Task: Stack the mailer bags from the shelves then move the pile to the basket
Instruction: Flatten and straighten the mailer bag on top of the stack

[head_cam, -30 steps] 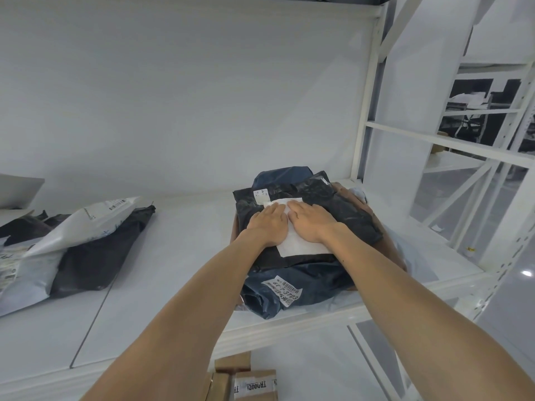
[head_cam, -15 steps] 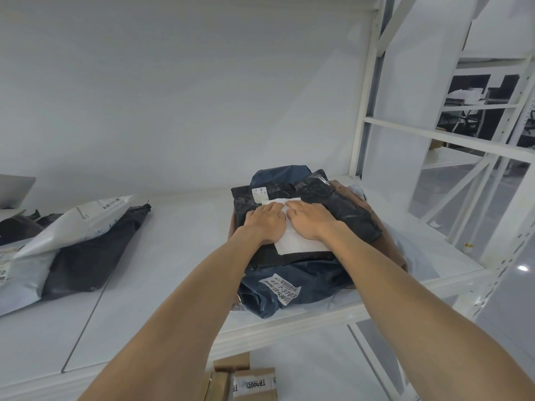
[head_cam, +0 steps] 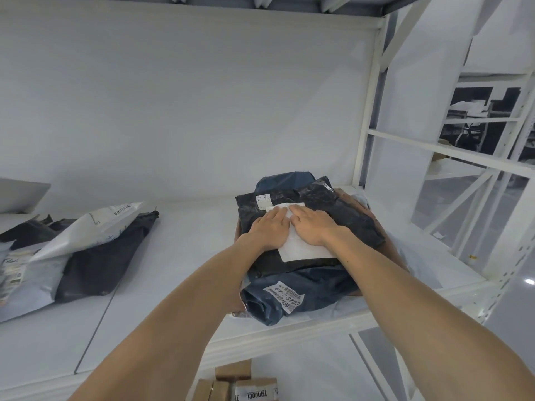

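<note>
Atop pile of mailer bags (head_cam: 324, 273), right end of shelf (head_cam: 179, 256): left hand (head_cam: 267, 230) and right hand (head_cam: 314, 228) side by side, palms down, fingers straight, pressing flat on white label (head_cam: 307, 251) of top black mailer bag (head_cam: 350, 217). Navy mailer bag (head_cam: 315, 293) beneath. Rack post (head_cam: 367, 111) just behind pile. Well apart left: white mailer (head_cam: 86, 235) lying over black mailer (head_cam: 101, 264). Cardboard boxes (head_cam: 246, 386) below shelf.

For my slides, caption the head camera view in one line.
Left hand and right hand press flat on stacked dark mailer bags on a white shelf.
</note>
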